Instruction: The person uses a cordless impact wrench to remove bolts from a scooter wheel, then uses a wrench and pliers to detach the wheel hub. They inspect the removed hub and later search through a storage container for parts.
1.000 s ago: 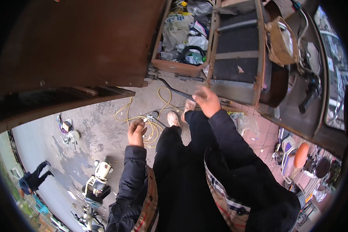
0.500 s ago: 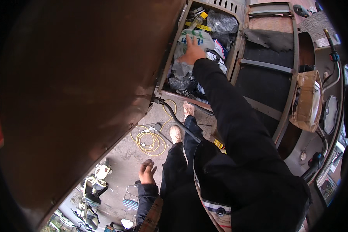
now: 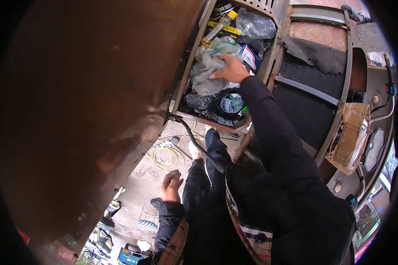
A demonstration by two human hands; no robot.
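Street-side repair spot, cluttered tool compartment (image 3: 234,26), pavement (image 3: 150,181)

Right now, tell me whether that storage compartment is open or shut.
Open. The rusty lid is raised to the left, the compartment shows its clutter, and the right hand reaches inside onto a grey rag.

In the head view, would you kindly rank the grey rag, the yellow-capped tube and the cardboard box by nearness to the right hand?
1. Grey rag: under the right hand, touching.
2. Yellow-capped tube: above, in the compartment.
3. Cardboard box: far right.
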